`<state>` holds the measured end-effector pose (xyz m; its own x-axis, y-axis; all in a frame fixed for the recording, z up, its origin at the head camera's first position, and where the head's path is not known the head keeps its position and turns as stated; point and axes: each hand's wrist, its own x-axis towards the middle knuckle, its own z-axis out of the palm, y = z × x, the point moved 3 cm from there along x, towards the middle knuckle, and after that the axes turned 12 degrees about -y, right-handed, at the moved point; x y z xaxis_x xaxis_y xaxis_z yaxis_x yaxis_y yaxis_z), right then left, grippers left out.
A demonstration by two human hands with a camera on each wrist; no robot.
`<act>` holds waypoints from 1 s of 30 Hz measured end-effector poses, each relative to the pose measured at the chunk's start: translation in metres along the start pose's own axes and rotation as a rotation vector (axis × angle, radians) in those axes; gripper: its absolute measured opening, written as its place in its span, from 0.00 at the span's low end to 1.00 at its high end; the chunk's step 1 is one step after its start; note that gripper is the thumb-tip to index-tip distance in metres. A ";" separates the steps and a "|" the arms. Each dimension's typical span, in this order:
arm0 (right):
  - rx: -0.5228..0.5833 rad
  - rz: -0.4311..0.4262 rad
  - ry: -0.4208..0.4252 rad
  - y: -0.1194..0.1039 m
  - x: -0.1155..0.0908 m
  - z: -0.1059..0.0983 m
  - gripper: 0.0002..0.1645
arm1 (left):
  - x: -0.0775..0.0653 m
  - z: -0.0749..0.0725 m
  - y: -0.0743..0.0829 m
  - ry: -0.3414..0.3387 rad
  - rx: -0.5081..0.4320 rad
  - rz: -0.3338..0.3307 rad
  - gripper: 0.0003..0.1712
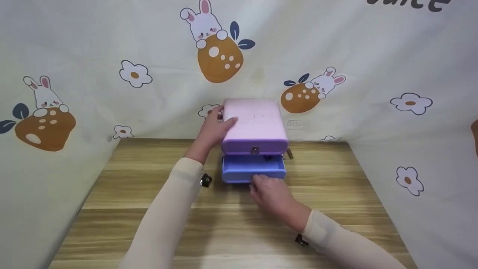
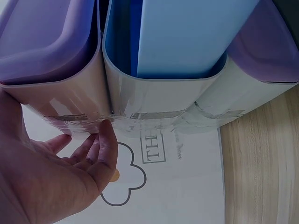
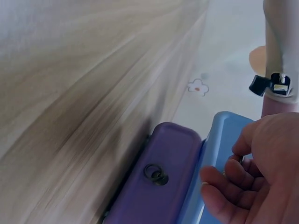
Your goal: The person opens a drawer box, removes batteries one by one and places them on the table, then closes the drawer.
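A small drawer cabinet (image 1: pixel 254 117) with a pink top stands at the back of the table. Its top drawer (image 1: pixel 239 147) has a purple front with a metal ring pull and is closed. Below it the blue drawer (image 1: pixel 239 176) is pulled out, with small dark things (image 1: pixel 269 158) inside. My left hand (image 1: pixel 216 127) grips the cabinet's upper left side, thumb on top; fingers (image 2: pixel 106 144) touch the pink wall in the left wrist view. My right hand (image 1: pixel 272 192) pinches the blue drawer's pull, mostly hidden by the fingers.
A bottom purple drawer (image 3: pixel 163 149) with a ring pull lies under the blue one. A small brown piece (image 1: pixel 290 153) lies on the wooden table (image 1: pixel 149 194) at the cabinet's right. A printed cloth (image 1: pixel 160 108) hangs behind and on both sides.
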<state>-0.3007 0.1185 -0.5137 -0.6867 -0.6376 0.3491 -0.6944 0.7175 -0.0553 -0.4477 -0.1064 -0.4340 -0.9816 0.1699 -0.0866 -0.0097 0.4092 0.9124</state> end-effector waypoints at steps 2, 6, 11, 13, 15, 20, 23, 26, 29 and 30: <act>0.003 0.009 -0.025 -0.003 -0.003 -0.001 0.11 | 0.001 0.001 0.000 0.003 -0.002 0.002 0.51; 0.014 0.026 -0.062 -0.008 -0.008 -0.004 0.12 | 0.001 0.001 0.000 0.012 0.002 0.025 0.51; -0.013 0.008 -0.034 -0.014 -0.016 -0.005 0.14 | 0.000 0.001 0.000 0.015 -0.013 0.062 0.49; -0.024 0.000 -0.028 -0.016 -0.019 -0.005 0.14 | 0.000 0.000 0.001 0.011 -0.019 0.073 0.49; -0.023 0.000 -0.045 -0.018 -0.022 -0.004 0.15 | 0.000 0.000 0.001 0.011 -0.017 0.073 0.50; -0.002 0.010 -0.099 -0.021 -0.027 -0.003 0.15 | 0.001 -0.001 0.000 0.010 -0.014 0.060 0.51; 0.008 0.010 -0.103 -0.022 -0.030 -0.003 0.13 | 0.001 0.000 -0.001 0.005 -0.013 0.052 0.51; 0.018 0.009 -0.104 -0.024 -0.032 -0.002 0.13 | 0.001 0.000 -0.002 0.001 -0.017 0.045 0.51; 0.036 0.003 -0.108 -0.025 -0.034 -0.002 0.13 | 0.001 0.000 -0.002 0.002 -0.017 0.043 0.51; 0.044 0.001 -0.113 -0.026 -0.035 -0.002 0.13 | 0.001 0.000 -0.002 0.003 -0.017 0.045 0.51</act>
<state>-0.2582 0.1226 -0.5223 -0.7055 -0.6664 0.2412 -0.7008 0.7066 -0.0977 -0.4487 -0.1074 -0.4361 -0.9816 0.1856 -0.0440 0.0317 0.3862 0.9219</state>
